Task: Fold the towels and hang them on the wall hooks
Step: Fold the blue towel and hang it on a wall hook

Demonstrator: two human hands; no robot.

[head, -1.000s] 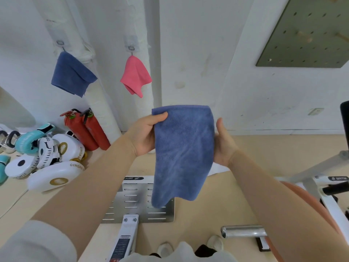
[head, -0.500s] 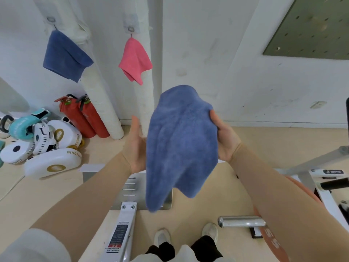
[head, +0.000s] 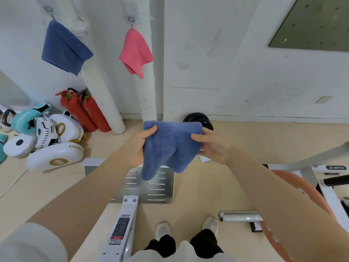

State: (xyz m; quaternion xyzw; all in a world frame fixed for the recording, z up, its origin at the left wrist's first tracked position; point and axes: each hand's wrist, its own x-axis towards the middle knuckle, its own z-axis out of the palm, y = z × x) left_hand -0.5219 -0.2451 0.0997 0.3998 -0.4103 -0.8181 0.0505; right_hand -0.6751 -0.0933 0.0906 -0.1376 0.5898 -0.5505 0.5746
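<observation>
I hold a folded blue towel (head: 170,146) in front of me at waist height, above the floor. My left hand (head: 140,146) pinches its upper left corner, thumb on the front. My right hand (head: 211,144) grips its right edge, thumb across the front. The towel's lower corners hang loose. On the wall ahead, a second blue towel (head: 64,48) hangs from the left hook (head: 49,10) and a pink towel (head: 135,52) hangs from the hook (head: 130,19) beside it.
Two white padded pipes (head: 100,78) run down the wall. Two red fire extinguishers (head: 85,110) and white boxing pads (head: 54,156) lie at the left. A metal footplate (head: 154,188) and white machine frame (head: 328,186) stand near my feet. A black weight plate (head: 200,119) leans against the wall.
The towel has been folded shorter and lowered. My left hand, which had let go half a second ago, now pinches the upper left corner again. The view has tilted down.
</observation>
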